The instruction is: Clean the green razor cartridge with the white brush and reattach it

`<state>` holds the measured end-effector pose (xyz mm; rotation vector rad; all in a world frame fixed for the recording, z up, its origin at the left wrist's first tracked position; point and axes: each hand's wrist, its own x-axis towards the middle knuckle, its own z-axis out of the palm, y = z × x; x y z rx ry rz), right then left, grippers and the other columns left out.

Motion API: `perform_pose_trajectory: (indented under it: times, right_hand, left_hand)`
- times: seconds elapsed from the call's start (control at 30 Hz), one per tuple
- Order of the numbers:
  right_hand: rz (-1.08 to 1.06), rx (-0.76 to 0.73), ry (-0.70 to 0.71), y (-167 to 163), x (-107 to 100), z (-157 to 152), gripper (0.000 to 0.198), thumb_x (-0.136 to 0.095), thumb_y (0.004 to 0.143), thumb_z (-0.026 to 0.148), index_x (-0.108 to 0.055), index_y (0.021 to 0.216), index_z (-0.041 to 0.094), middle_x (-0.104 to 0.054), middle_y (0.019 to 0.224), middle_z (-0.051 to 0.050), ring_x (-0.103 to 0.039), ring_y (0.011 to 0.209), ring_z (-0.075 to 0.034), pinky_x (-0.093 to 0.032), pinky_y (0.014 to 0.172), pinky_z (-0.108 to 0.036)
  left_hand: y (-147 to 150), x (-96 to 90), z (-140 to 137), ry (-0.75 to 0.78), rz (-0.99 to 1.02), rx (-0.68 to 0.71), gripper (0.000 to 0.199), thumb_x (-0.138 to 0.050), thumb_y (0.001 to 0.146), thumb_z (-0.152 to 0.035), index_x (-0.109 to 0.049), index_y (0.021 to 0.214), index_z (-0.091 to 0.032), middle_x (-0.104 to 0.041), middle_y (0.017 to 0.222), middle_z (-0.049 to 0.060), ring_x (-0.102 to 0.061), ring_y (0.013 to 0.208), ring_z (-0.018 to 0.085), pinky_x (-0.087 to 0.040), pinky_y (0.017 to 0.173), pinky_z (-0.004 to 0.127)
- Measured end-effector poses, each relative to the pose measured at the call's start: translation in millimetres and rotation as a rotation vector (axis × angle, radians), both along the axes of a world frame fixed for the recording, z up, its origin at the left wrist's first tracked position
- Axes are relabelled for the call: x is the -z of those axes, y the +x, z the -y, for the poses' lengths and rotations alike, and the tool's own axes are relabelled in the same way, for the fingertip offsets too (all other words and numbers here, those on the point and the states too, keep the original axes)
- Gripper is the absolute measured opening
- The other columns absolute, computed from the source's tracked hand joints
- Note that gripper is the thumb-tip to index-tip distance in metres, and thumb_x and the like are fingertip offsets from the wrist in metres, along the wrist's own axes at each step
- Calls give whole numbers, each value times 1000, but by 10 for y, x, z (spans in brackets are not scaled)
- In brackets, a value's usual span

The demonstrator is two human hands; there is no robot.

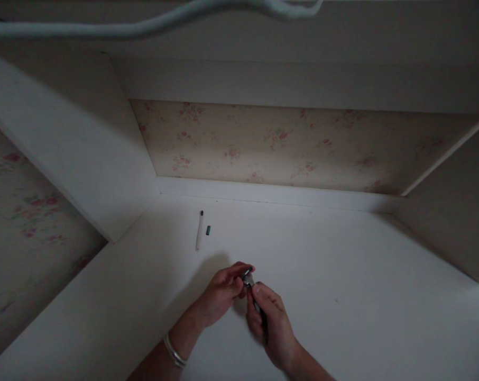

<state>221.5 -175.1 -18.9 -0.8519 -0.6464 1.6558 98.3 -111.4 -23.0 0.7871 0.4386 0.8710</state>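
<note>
**Both hands on the pen, working at its tip**

I see my left hand [221, 291] and right hand [272, 323] brought together low over the white desk [342, 275], both closed on one dark pen [252, 288]. The right hand wraps the barrel, which runs down through its fingers; the left pinches the shiny upper end between thumb and fingertips. A silver bangle [175, 352] sits on the left wrist.

Further back on the desk lie a white stick-like piece [199, 231], perhaps a refill or barrel, and just beside it a small dark cap-like part [208, 229], both well apart from my hands.

I judge the step to be fitting or unscrewing the pen's end piece. The light is dim, so I cannot tell which. The next move calls for a steady barrel grip and a small twist from the left fingertips.
</note>
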Motion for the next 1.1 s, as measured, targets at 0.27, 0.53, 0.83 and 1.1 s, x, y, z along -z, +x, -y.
perform_pose_trajectory:
  times: [0.27, 0.53, 0.83, 1.1]
  right_hand:
    - [119, 104, 150, 153, -94, -106, 34, -46, 89, 44, -62, 95, 15, -45, 56, 4, -34, 45, -8, -28, 43, -20]
    - [851, 264, 177, 490, -51, -375, 46, -53, 85, 43, -59, 122, 17, -63, 81, -3, -54, 62, -15, -44, 59, -27]
    - [1750, 242, 173, 748, -54, -970, 34, -42, 89, 31, -61, 114, 17, -67, 105, -8, -64, 87, -19, -43, 77, -25]
    - [1917, 160, 68, 763, -42, -1480, 29, -43, 89, 24, -65, 104, 14, -64, 105, -14, -63, 91, -22, -41, 78, -27]
  left_hand:
    - [-10, 40, -43, -30, -7, -142, 46, -80, 62, -37, -68, 102, -19, -58, 88, 4, -44, 62, 7, -38, 63, 23]
    - [29, -22, -25, 397, -535, -473, 38, -77, 66, -32, -64, 98, -17, -49, 78, -1, -44, 63, 9, -37, 58, 21]
    - [14, -8, 25, 628, -710, -591, 37, -75, 68, -31, -61, 101, -20, -55, 85, 0, -48, 56, 7, -42, 50, 20]
    - [-2, 40, 44, 730, -749, -562, 37, -74, 70, -35, -62, 102, -21, -56, 84, 2, -48, 58, 9, -44, 54, 22]
